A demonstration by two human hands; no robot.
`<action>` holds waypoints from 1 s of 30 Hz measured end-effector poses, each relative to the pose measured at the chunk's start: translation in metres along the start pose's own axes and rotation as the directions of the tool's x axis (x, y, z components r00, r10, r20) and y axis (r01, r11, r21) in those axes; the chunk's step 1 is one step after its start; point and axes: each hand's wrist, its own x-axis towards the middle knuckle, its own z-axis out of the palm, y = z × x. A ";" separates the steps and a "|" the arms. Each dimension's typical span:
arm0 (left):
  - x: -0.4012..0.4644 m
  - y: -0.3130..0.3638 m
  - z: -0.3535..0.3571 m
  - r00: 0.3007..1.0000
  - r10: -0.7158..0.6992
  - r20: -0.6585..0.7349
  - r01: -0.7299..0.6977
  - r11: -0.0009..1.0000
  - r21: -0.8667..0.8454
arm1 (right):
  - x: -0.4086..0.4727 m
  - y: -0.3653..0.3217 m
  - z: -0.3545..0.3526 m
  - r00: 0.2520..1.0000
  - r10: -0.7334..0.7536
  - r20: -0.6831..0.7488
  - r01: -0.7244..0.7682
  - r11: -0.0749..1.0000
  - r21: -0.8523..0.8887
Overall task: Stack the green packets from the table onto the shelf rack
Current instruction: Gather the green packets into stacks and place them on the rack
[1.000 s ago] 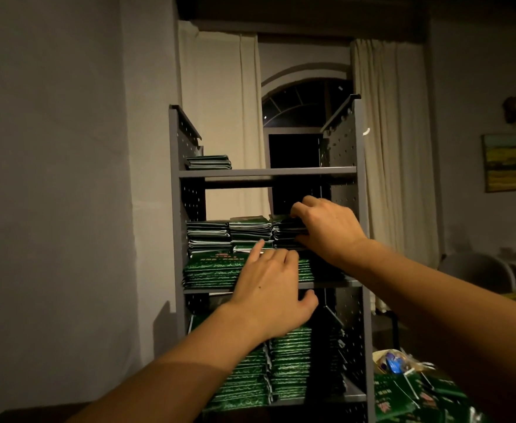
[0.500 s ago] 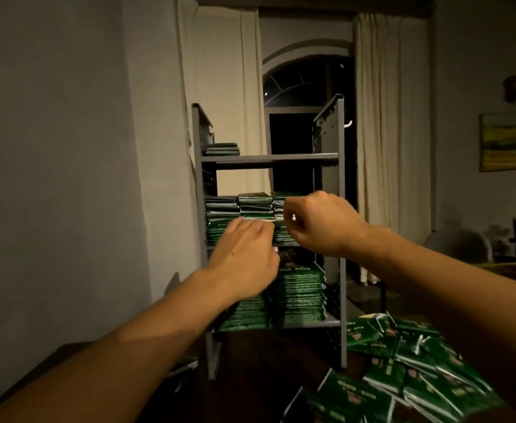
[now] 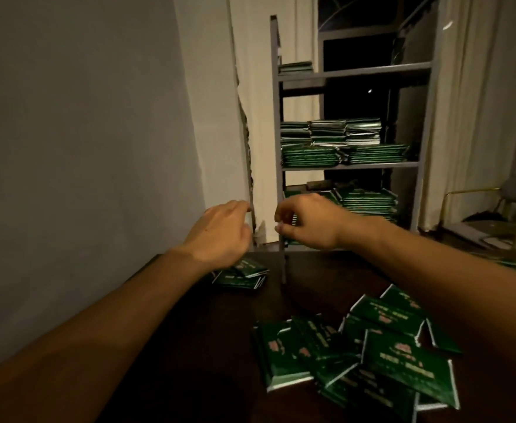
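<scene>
Both my hands have come back from the grey metal shelf rack [image 3: 351,166]: left hand [image 3: 223,232] loosely open, right hand [image 3: 308,222] curled and empty. Next load: the glossy green packets [image 3: 372,355] lie near right on the dark table [image 3: 195,346].

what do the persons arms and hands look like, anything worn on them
Both forearms are bare, with no sleeves in view. The left hand and right hand wear no gloves, and no watch, bracelet or ring shows on either wrist or hand in this dim light.

Two hands [image 3: 220,232]; one rack [image 3: 351,166]
</scene>
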 end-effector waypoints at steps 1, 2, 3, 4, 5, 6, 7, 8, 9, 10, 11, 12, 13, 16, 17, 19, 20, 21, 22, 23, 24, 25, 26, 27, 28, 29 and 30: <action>-0.004 -0.010 0.003 1.000 -0.028 0.013 0.028 1.000 -0.009 | 0.004 -0.002 0.009 1.000 -0.002 0.021 0.002 1.000 0.004; -0.010 -0.025 0.007 0.998 -0.062 0.030 0.062 0.998 -0.017 | 0.012 -0.007 0.022 0.999 -0.013 0.044 0.013 1.000 0.011; -0.014 -0.038 0.010 0.995 -0.088 0.048 0.090 0.996 -0.026 | 0.018 -0.009 0.033 0.998 -0.009 0.069 0.008 1.000 0.019; -0.020 -0.052 0.014 0.991 -0.118 0.064 0.121 0.992 -0.037 | 0.024 -0.013 0.045 0.995 -0.007 0.098 0.004 0.999 0.032; -0.025 -0.066 0.018 0.986 -0.147 0.075 0.150 0.988 -0.047 | 0.029 -0.015 0.056 0.992 -0.001 0.128 -0.004 0.999 0.042; -0.031 -0.079 0.022 0.981 -0.177 0.085 0.182 0.982 -0.057 | 0.035 -0.019 0.068 0.988 -0.001 0.155 -0.008 0.999 0.053; -0.036 -0.093 0.026 0.975 -0.202 0.092 0.208 0.976 -0.059 | 0.041 -0.021 0.080 0.983 0.001 0.181 -0.012 0.998 0.059; -0.040 -0.102 0.029 0.970 -0.222 0.101 0.229 0.971 -0.063 | 0.045 -0.022 0.088 0.980 0.004 0.201 -0.016 0.998 0.060; -0.044 -0.115 0.033 0.963 -0.243 0.115 0.251 0.966 -0.064 | 0.051 -0.024 0.099 0.976 0.003 0.218 -0.017 0.998 0.063; -0.048 -0.125 0.037 0.956 -0.262 0.131 0.273 0.959 -0.074 | 0.055 -0.026 0.108 0.971 0.009 0.237 -0.025 0.998 0.066; -0.051 -0.136 0.041 0.949 -0.278 0.150 0.292 0.953 -0.082 | 0.060 -0.027 0.118 0.966 0.011 0.257 -0.031 0.997 0.073; -0.054 -0.144 0.044 0.943 -0.287 0.166 0.305 0.948 -0.090 | 0.063 -0.027 0.124 0.960 0.016 0.281 -0.042 0.995 0.088; -0.059 -0.156 0.050 0.938 -0.297 0.178 0.317 0.944 -0.095 | 0.070 -0.028 0.136 0.951 0.010 0.310 -0.047 0.992 0.113; -0.070 -0.179 0.061 0.930 -0.311 0.194 0.335 0.936 -0.105 | 0.081 -0.028 0.160 0.931 0.015 0.365 -0.075 0.986 0.149; -0.074 -0.188 0.065 0.923 -0.325 0.205 0.351 0.931 -0.105 | 0.086 -0.027 0.169 0.926 0.025 0.377 -0.086 0.985 0.146; -0.081 -0.208 0.074 0.912 -0.352 0.211 0.379 0.920 -0.099 | 0.095 -0.024 0.184 0.917 0.067 0.394 -0.127 0.983 0.130; -0.085 -0.219 0.080 0.910 -0.362 0.202 0.387 0.917 -0.098 | 0.099 -0.022 0.191 0.912 0.095 0.400 -0.155 0.980 0.122; -0.090 -0.232 0.086 0.912 -0.365 0.187 0.388 0.917 -0.099 | 0.104 -0.020 0.198 0.906 0.126 0.403 -0.186 0.976 0.112; -0.096 -0.246 0.092 0.914 -0.364 0.178 0.385 0.918 -0.099 | 0.108 -0.019 0.205 0.898 0.163 0.408 -0.219 0.971 0.095; -0.101 -0.260 0.099 0.913 -0.362 0.186 0.383 0.919 -0.091 | 0.113 -0.017 0.213 0.889 0.201 0.411 -0.249 0.966 0.067; -0.106 -0.270 0.105 0.908 -0.364 0.207 0.385 0.920 -0.069 | 0.116 -0.015 0.218 0.880 0.239 0.412 -0.275 0.961 0.029; -0.110 -0.282 0.112 0.897 -0.371 0.239 0.390 0.920 -0.038 | 0.120 -0.014 0.225 0.870 0.270 0.414 -0.293 0.956 -0.007; -0.113 -0.294 0.121 0.889 -0.373 0.267 0.389 0.921 -0.009 | 0.127 -0.013 0.233 0.860 0.297 0.415 -0.312 0.949 -0.032; -0.115 -0.297 0.126 0.888 -0.363 0.282 0.372 0.928 0.021 | 0.128 -0.013 0.236 0.851 0.320 0.417 -0.332 0.942 -0.045; -0.115 -0.304 0.133 0.894 -0.345 0.286 0.348 0.937 0.044 | 0.132 -0.013 0.242 0.838 0.338 0.429 -0.350 0.935 -0.052; -0.115 -0.308 0.139 0.898 -0.328 0.292 0.325 0.944 0.060 | 0.136 -0.013 0.246 0.824 0.350 0.446 -0.364 0.930 -0.059; -0.114 -0.310 0.144 0.901 -0.314 0.300 0.311 0.949 0.060 | 0.138 -0.014 0.250 0.811 0.360 0.461 -0.368 0.927 -0.076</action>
